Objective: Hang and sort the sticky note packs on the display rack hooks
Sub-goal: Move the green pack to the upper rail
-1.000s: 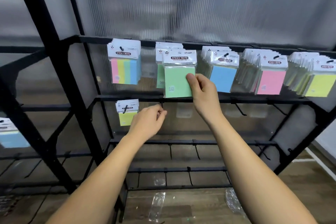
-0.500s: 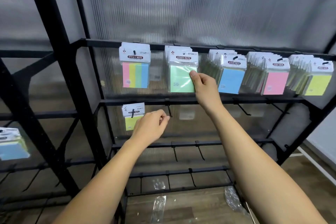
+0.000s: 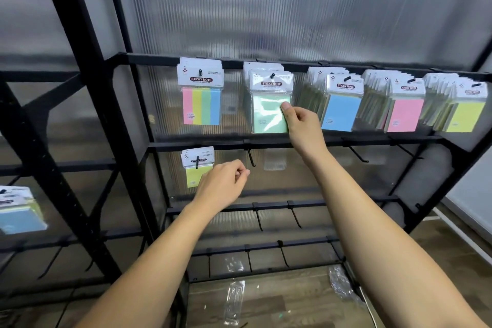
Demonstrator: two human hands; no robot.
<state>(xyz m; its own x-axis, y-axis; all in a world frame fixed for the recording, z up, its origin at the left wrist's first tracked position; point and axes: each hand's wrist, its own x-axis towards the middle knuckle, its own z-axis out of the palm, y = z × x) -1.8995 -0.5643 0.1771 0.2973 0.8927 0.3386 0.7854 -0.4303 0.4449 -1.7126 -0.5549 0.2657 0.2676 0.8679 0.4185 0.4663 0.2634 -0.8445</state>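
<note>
A black display rack point(image 3: 266, 144) carries sticky note packs on its top row of hooks: a multicolour pack point(image 3: 201, 104), green packs point(image 3: 267, 112), blue packs point(image 3: 342, 112), pink packs point(image 3: 404, 112) and yellow packs point(image 3: 464, 114). My right hand point(image 3: 299, 122) pinches the front green pack by its right edge; the pack hangs on its hook. A small yellow pack point(image 3: 195, 170) hangs on the second row. My left hand point(image 3: 223, 185) is curled shut just right of it, below an empty hook point(image 3: 251, 158), and I see nothing in it.
Lower rows hold several bare black hooks point(image 3: 294, 217). A second rack on the left has a blue pack point(image 3: 20, 217) hanging. Clear plastic wrappers point(image 3: 234, 298) lie on the wooden floor below. A ribbed translucent panel backs the rack.
The view has shifted upward and to the left. My right hand has pushed the green pack back on its hook and still grips its edge. My left hand stays curled below.
</note>
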